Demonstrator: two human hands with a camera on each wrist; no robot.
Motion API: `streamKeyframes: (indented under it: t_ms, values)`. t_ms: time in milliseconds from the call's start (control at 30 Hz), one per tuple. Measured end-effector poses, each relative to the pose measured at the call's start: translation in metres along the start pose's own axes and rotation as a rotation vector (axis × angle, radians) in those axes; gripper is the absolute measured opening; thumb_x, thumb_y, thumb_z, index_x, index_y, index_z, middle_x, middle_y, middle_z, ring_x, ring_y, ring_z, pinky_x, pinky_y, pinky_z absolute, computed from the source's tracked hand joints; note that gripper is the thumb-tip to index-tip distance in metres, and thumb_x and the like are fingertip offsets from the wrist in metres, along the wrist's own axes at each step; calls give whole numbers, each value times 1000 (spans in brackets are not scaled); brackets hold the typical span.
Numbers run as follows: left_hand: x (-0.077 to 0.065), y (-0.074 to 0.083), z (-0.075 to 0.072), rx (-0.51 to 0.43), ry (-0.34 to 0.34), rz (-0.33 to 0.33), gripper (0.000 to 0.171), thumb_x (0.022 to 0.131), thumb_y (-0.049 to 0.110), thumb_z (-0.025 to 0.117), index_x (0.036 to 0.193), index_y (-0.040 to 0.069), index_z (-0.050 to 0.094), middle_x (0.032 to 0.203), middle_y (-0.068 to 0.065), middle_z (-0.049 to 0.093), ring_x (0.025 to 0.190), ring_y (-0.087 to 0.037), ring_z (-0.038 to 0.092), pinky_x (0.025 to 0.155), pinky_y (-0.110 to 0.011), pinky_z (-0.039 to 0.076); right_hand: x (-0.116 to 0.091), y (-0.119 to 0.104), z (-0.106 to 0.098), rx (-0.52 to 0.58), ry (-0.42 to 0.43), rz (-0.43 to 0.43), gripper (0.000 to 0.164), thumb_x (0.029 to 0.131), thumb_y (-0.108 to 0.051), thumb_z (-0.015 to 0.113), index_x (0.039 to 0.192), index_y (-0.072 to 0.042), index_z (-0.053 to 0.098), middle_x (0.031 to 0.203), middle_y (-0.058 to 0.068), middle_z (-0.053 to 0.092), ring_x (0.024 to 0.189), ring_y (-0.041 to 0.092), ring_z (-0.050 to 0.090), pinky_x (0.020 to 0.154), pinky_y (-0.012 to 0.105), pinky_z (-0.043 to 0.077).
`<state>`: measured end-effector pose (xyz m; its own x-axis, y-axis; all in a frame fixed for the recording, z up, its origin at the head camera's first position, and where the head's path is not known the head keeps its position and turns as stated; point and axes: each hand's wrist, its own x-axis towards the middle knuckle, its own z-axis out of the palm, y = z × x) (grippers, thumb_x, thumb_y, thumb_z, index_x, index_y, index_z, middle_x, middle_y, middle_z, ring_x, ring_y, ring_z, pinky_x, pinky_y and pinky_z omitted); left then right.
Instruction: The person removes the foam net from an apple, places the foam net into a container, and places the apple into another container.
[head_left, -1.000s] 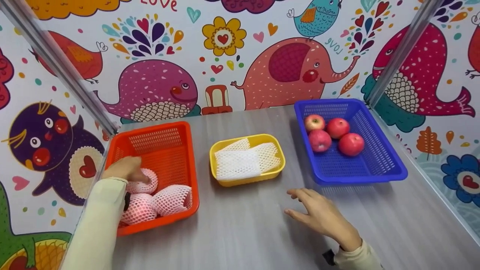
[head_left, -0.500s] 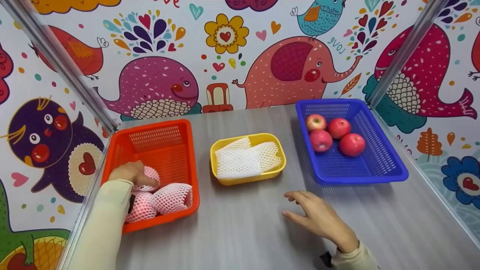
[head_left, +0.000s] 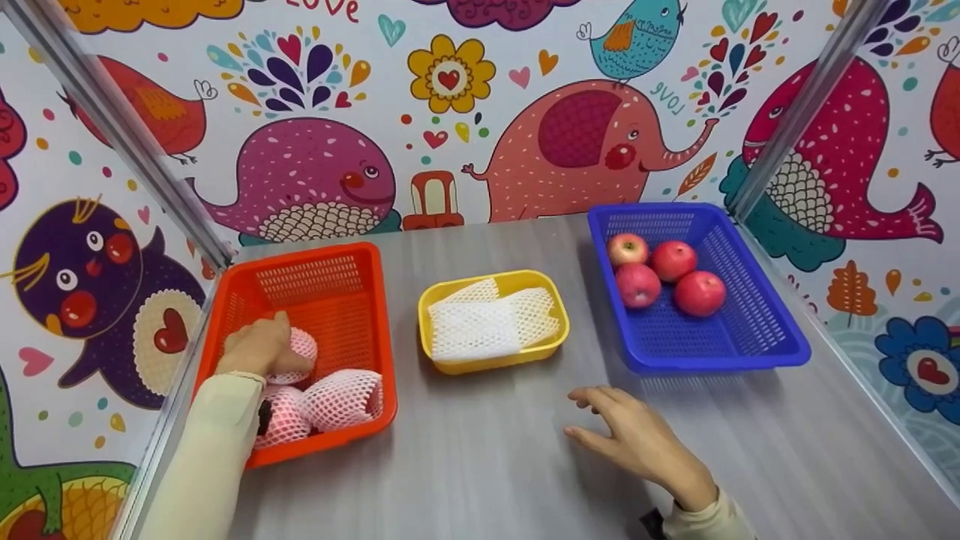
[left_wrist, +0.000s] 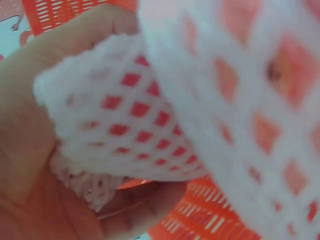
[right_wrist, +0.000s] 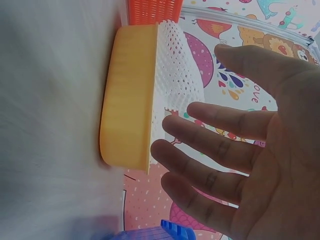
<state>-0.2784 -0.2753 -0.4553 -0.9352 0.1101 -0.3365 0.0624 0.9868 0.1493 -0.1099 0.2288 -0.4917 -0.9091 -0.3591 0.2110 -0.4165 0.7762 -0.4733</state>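
Note:
My left hand (head_left: 259,346) is inside the orange-red basket (head_left: 330,259), its fingers and thumb curled round an apple in a pink-white foam net (head_left: 302,346). In the left wrist view, red skin shows through the mesh of this netted apple (left_wrist: 135,110). Two more netted fruits lie in the basket's near part: one (head_left: 283,420) partly under my wrist, the other (head_left: 343,397) to its right. Over the table, my right hand (head_left: 645,439) holds nothing, and its fingers (right_wrist: 215,145) are spread and relaxed near the yellow basket (right_wrist: 127,100).
White foam nets (head_left: 476,328) lie in the yellow basket at the table's middle. To the right, a blue basket (head_left: 720,364) holds several bare red apples (head_left: 700,292). Patterned walls with metal posts (head_left: 806,112) enclose the grey table (head_left: 480,465) at the back and sides.
My left hand has shifted slightly right and its fingers have closed round the netted apple. My right hand stays nearly where it was, over the table. The baskets keep their places.

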Motion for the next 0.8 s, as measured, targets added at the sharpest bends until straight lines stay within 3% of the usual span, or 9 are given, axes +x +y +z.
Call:
streamKeyframes:
  t_ms: [167, 300, 500, 800]
  values:
    - [-9, 7, -13, -11, 69, -11, 95, 74, 42, 79, 136, -11, 31, 115, -40, 48, 98, -54, 52, 87, -71, 42, 0, -2, 1, 0, -4, 1, 38, 92, -44, 70, 117, -16, 67, 109, -2, 68, 92, 13, 65, 75, 36, 55]
    - [-22, 19, -23, -10, 155, 28, 99, 75, 45, 79, 140, -10, 28, 124, -42, 43, 103, -56, 51, 87, -72, 42, 1, -3, 2, -7, 3, -12, 37, 92, -43, 71, 116, -16, 67, 109, -2, 68, 92, 13, 65, 74, 35, 55]
    - [-42, 45, -31, -74, 282, 142, 91, 75, 42, 80, 141, 0, 34, 122, -30, 49, 101, -47, 54, 85, -68, 47, 2, -2, 5, -7, 27, -46, 35, 91, -40, 73, 115, -15, 67, 108, -1, 69, 91, 15, 66, 74, 35, 55]
    - [-67, 94, -26, -146, 362, 313, 90, 69, 36, 85, 141, 9, 39, 127, -16, 50, 103, -32, 54, 85, -57, 53, 4, -4, 7, 4, 5, -47, 34, 91, -39, 73, 114, -15, 68, 107, -1, 69, 91, 16, 66, 75, 35, 55]
